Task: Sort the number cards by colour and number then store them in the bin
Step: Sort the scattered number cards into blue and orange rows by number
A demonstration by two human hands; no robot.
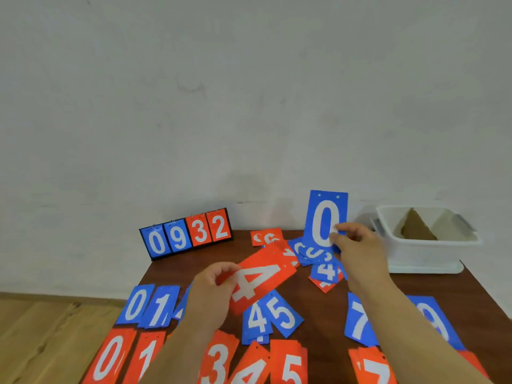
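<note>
Our left hand (213, 289) pinches a red 4 card (260, 275) by its corner, fingers curled round the edge, with the card tilted over the middle of the table (171, 273). At about 1 o'clock our right hand (357, 245) pinches a blue 0 card (325, 217) upright above the loose mixed pile (315, 257). The white bin (426, 254) sits at 2 o'clock, near that hand but apart. A blue row (138, 303) and a red row (108, 358) run from 7 to 5 o'clock. A flip scoreboard (185, 235) stands at 11 o'clock.

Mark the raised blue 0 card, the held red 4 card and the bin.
blue 0 card (327, 200), head view, top blue margin.
red 4 card (259, 277), head view, white digit.
bin (426, 252), head view, front wall.
</note>
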